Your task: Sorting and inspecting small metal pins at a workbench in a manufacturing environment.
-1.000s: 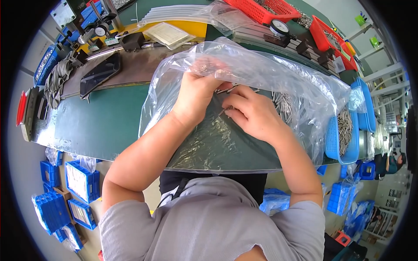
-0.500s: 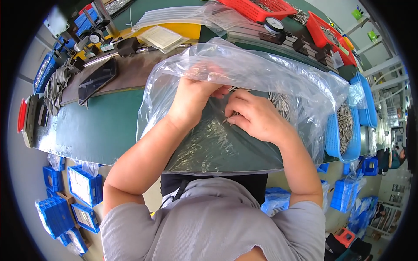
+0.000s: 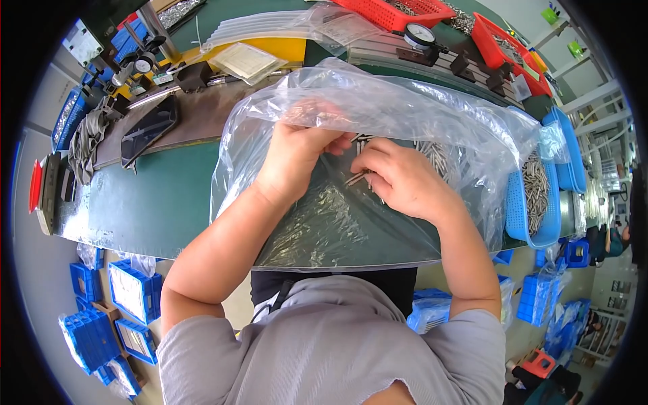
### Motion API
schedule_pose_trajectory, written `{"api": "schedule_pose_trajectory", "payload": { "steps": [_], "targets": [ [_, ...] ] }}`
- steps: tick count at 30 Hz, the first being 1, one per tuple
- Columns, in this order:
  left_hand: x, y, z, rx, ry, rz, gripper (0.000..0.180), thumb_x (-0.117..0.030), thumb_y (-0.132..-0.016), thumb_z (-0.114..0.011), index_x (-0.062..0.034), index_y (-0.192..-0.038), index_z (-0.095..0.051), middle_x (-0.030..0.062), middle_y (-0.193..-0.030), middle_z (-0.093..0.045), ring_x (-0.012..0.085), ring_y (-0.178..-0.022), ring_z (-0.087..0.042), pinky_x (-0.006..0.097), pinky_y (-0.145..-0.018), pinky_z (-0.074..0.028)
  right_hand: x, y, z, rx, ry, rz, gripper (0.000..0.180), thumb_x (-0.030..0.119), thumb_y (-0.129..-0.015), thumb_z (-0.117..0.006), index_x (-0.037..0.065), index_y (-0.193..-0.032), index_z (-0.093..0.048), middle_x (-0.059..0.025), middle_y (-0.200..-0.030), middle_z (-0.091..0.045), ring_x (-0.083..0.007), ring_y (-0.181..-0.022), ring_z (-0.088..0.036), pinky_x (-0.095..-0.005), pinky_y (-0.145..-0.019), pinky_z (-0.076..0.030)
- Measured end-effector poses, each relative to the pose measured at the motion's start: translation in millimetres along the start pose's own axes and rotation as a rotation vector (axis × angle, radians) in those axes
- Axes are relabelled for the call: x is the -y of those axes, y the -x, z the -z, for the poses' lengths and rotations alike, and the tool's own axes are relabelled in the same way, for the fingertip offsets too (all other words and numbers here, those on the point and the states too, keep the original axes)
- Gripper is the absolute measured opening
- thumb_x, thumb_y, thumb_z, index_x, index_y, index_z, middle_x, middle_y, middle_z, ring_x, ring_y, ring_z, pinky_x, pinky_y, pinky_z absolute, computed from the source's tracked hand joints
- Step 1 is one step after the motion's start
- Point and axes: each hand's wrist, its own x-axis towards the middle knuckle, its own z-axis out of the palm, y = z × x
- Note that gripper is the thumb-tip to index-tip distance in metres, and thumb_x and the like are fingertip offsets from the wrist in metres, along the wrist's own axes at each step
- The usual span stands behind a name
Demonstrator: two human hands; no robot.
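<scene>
Right hand: grip pinches a few thin metal pins at the fingertips. Left hand: fingers curled in, holding the pins' other end; how tightly, cannot tell. Both hands work inside a clear plastic bag lying on the green tabletop (more pins lie loose further in, to the right). Risks: pins slip from a light pinch and scatter in the folds; sharp ends could puncture the film. Blue basket of pins sits close at the right edge; an elbow could knock it.
</scene>
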Motion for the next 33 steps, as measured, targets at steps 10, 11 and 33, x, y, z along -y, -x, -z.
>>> {"api": "schedule_pose_trajectory", "payload": {
  "steps": [10, 11, 33],
  "targets": [
    [0, 1, 1, 0.016, -0.013, -0.009, 0.008, -0.004, -0.082, -0.058, 0.0003, -0.088, -0.059, 0.0086, -0.081, -0.062, 0.0145, -0.070, -0.058, 0.026, -0.064, -0.046, 0, -4, 1, -0.044, -0.021, -0.043, 0.014, 0.009, -0.073, -0.065, 0.007, -0.087, -0.062, -0.0075, -0.085, -0.058, -0.0284, -0.077, -0.059, -0.0372, -0.066, -0.048],
    [1, 1, 1, 0.015, -0.017, -0.011, 0.008, -0.005, -0.082, -0.058, 0.0002, -0.088, -0.059, 0.0086, -0.081, -0.062, 0.0143, -0.070, -0.058, 0.026, -0.064, -0.046, 0, -4, 1, -0.039, -0.018, -0.027, 0.014, 0.009, -0.073, -0.065, 0.008, -0.087, -0.062, -0.0074, -0.085, -0.058, -0.0284, -0.077, -0.059, -0.0372, -0.066, -0.048],
    [5, -3, 5, 0.067, 0.027, 0.061, 0.011, -0.006, -0.081, -0.059, -0.0003, -0.090, -0.058, 0.0088, -0.078, -0.062, 0.0142, -0.069, -0.058, 0.026, -0.064, -0.047, -3, -5, -7, -0.110, -0.089, -0.075, 0.011, 0.010, -0.076, -0.064, 0.005, -0.086, -0.060, -0.0094, -0.080, -0.059, -0.0278, -0.074, -0.059, -0.0348, -0.066, -0.047]
  ]
}}
